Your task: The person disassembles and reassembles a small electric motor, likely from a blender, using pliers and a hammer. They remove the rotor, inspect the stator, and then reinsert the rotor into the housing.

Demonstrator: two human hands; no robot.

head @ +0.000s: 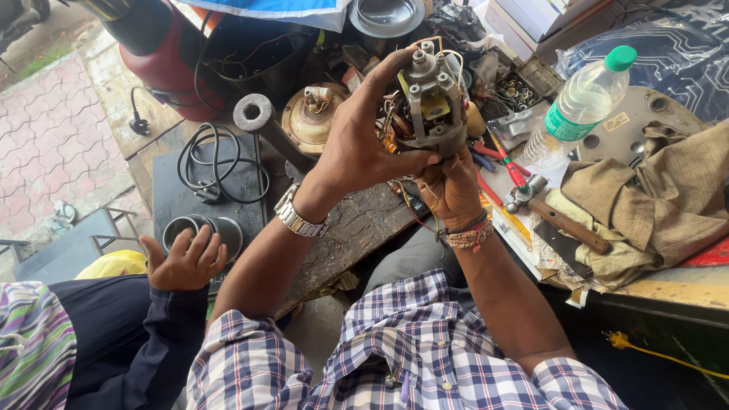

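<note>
I hold a grey electric motor (430,102) with copper windings and loose wires up above the workbench. My left hand (364,137), with a metal wristwatch, wraps around the motor's left side. My right hand (449,186), with thread bands on the wrist, grips it from below. Red and yellow wires hang from the motor between my hands.
A hammer (550,209), red-handled pliers (505,163), a plastic water bottle (581,102) and a tan cloth (661,197) lie on the bench at right. A coiled black cable (216,163), a brass motor part (311,118) and a red cylinder (163,57) sit left. Another person's hand (186,262) rests lower left.
</note>
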